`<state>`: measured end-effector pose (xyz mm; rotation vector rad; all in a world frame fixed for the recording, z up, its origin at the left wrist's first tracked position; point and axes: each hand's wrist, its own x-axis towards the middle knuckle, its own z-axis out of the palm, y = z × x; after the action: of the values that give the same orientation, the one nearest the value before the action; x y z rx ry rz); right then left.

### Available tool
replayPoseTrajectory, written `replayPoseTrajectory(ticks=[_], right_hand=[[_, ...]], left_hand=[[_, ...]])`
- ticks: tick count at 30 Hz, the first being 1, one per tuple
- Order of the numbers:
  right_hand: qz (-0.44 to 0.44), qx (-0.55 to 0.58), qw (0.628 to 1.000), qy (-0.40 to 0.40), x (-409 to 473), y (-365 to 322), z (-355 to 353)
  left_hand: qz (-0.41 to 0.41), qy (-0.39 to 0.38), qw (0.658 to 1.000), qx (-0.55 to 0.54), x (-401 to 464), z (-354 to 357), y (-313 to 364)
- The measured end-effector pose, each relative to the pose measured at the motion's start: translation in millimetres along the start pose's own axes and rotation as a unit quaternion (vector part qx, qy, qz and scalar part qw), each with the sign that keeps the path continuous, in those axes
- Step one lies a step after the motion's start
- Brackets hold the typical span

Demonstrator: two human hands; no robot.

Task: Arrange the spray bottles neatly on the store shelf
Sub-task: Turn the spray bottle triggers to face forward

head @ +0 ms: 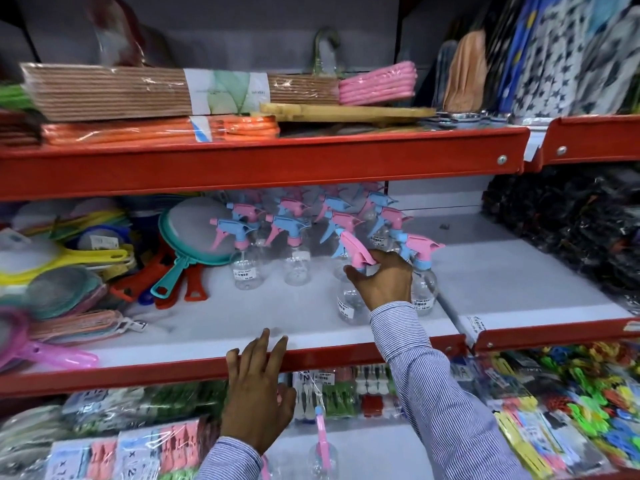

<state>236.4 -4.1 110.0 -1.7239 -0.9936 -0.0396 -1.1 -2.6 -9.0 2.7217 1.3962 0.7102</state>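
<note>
Several clear spray bottles with pink and blue trigger heads stand in rows on the white middle shelf. My right hand grips the neck of a clear bottle with a pink trigger at the front of the group. Another bottle with a pink head stands just to its right. My left hand rests flat on the shelf's red front edge, holding nothing. One more spray bottle lies on the lower shelf below.
Sieves and strainers crowd the shelf's left side. Dark packaged goods fill the right bay. Clothes pegs in packets lie on the lower shelf. Stacked mats and hangers sit on the top shelf.
</note>
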Motion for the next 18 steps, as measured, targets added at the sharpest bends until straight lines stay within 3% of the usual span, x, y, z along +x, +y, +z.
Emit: replayPoseTrajectory(ticks=[12,18], right_hand=[[0.059,0.086,0.994,0.036,-6.3,4.3,1.5],[0.043,0.083,0.995,0.037,-6.4,5.8,2.5]], left_hand=[[0.005,0.014,1.0,-0.006,1.1,2.4,0.3],[0.006,0.022,1.0,-0.003,0.4,4.5,0.0]])
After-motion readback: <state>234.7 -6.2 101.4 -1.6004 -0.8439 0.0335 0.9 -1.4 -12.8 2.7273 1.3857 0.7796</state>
